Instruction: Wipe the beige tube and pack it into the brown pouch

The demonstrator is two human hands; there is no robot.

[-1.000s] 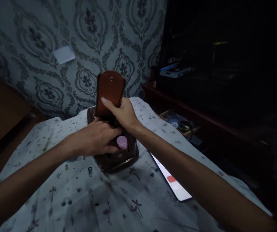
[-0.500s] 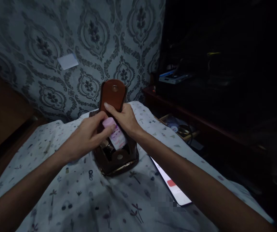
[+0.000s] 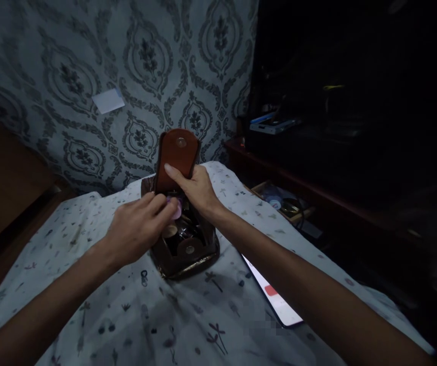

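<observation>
Listing one brown leather pouch (image 3: 188, 251), standing upright on the printed sheet (image 3: 127, 315); our right hand (image 3: 197, 189) pinches its flap (image 3: 176, 151), fingers clamped, holding it raised, we judge, so the mouth stands open; our left hand (image 3: 136, 234), fingertips closed together on a pink-capped bottle (image 3: 175, 207), sits at the pouch's mouth, the bottle mostly hidden behind those fingers; one lit phone (image 3: 275, 300) lies flat, right of the pouch.

Brown pouch (image 3: 183, 250), pink bottle (image 3: 175, 208), white sheet (image 3: 127, 305) with small dark motifs, grey damask wallpaper (image 3: 146, 56)
</observation>
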